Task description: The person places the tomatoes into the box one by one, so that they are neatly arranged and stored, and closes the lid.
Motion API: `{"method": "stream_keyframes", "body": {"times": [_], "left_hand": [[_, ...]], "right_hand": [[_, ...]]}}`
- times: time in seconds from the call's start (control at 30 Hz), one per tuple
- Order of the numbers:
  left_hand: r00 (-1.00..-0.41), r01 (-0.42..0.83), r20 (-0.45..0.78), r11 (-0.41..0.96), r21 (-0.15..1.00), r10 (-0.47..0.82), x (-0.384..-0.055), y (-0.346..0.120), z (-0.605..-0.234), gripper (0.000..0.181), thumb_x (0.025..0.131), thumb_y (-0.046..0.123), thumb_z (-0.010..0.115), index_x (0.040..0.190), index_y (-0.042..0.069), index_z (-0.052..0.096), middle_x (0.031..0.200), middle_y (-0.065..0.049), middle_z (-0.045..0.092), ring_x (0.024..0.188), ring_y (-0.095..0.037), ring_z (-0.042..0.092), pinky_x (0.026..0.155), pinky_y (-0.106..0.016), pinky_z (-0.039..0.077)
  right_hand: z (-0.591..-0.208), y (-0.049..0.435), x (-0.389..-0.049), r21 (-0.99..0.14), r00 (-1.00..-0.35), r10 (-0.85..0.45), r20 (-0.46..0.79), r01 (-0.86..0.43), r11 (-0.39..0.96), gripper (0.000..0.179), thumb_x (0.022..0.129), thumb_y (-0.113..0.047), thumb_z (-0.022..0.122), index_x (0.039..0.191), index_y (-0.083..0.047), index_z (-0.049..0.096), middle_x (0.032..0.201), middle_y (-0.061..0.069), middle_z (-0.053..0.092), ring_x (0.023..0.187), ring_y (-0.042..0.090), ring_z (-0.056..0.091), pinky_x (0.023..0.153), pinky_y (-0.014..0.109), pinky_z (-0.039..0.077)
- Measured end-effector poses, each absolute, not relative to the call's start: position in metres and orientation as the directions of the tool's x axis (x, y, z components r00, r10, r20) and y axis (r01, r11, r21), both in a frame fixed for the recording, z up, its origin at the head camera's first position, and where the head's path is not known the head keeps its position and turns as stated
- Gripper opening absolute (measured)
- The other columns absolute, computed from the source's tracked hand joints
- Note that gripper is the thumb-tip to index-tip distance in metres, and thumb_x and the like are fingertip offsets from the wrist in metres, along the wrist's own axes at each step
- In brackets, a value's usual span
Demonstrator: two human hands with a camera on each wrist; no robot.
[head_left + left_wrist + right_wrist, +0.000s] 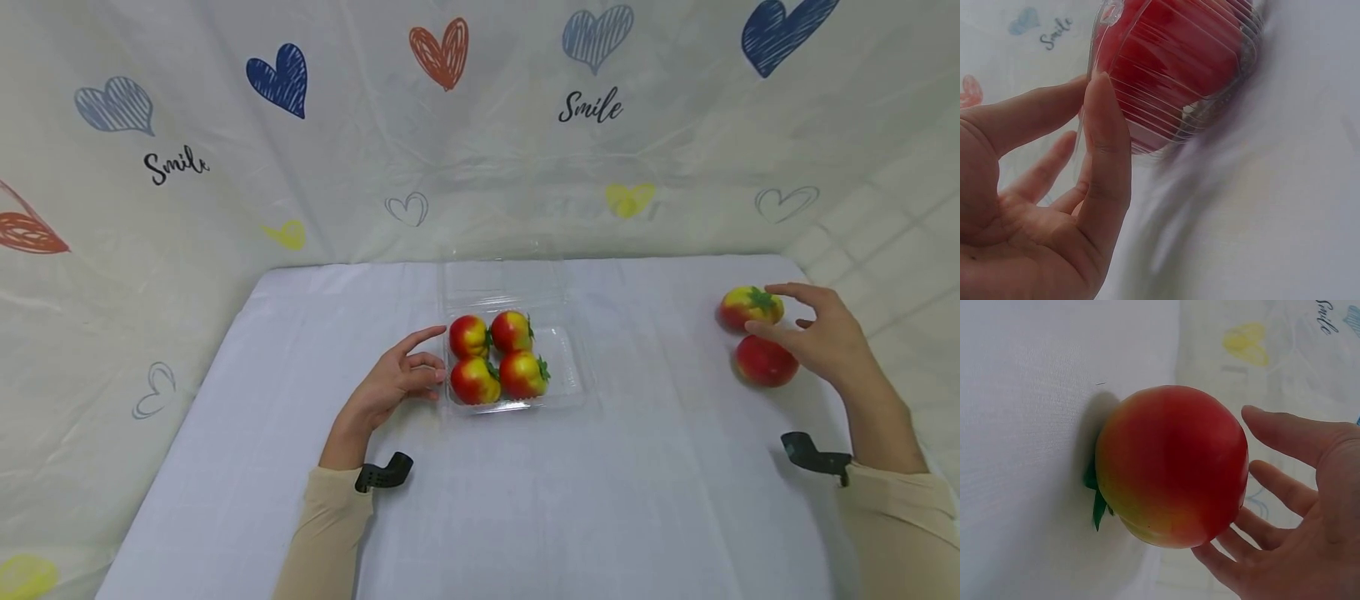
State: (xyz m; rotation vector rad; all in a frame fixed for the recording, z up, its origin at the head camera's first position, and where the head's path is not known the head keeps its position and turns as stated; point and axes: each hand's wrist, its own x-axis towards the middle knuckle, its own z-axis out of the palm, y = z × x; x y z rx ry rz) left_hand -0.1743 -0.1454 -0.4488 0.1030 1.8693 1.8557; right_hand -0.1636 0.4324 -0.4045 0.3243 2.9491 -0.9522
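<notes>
A clear plastic box (566,367) with its lid raised at the back holds several red-and-yellow fruits (522,374) with green leafy tops. My left hand (384,385) is at the box's left side, its fingertips right at the wall and no fruit in its grasp. On the right of the table lie a red-and-yellow fruit (742,307) and a redder fruit (767,362), close together. My right hand (823,333) is spread beside them, thumb and forefinger apart. In the right wrist view, a fruit (1175,465) fills the middle, in front of some fingers.
A white cloth covers the table (637,492). Behind it hangs a pale curtain (495,158) printed with hearts and the word Smile. The raised clear lid (502,279) stands near the table's back edge. Each wrist wears a black bracket (386,473).
</notes>
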Motion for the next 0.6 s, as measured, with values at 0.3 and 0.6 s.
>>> {"method": "stream_keyframes", "body": {"times": [0.3,0.6], "left_hand": [[-0.873,-0.288,-0.291,0.07,0.955,0.39,-0.175,-0.144,-0.449,0.067,0.097,0.011,0.072,0.156,0.03,0.046,0.102,-0.003,0.067,0.086,-0.016,0.066,0.074,-0.029,0.064],[-0.874,-0.286,-0.29,0.068,0.956,0.389,-0.175,-0.146,-0.451,0.068,0.097,0.01,0.072,0.156,0.03,0.045,0.102,-0.004,0.067,0.086,-0.015,0.066,0.074,-0.029,0.064]], "right_hand": [[-0.41,0.435,-0.169,-0.567,-0.98,0.168,-0.107,0.199,0.799,0.081,0.1,-0.042,0.066,0.159,0.001,0.032,0.156,0.041,0.024,0.127,0.062,0.036,0.094,0.075,0.05],[-0.416,0.435,-0.174,-0.545,-0.984,0.16,-0.081,0.178,0.819,0.075,0.101,-0.034,0.067,0.156,0.005,0.034,0.151,0.043,0.023,0.127,0.064,0.035,0.09,0.076,0.051]]}}
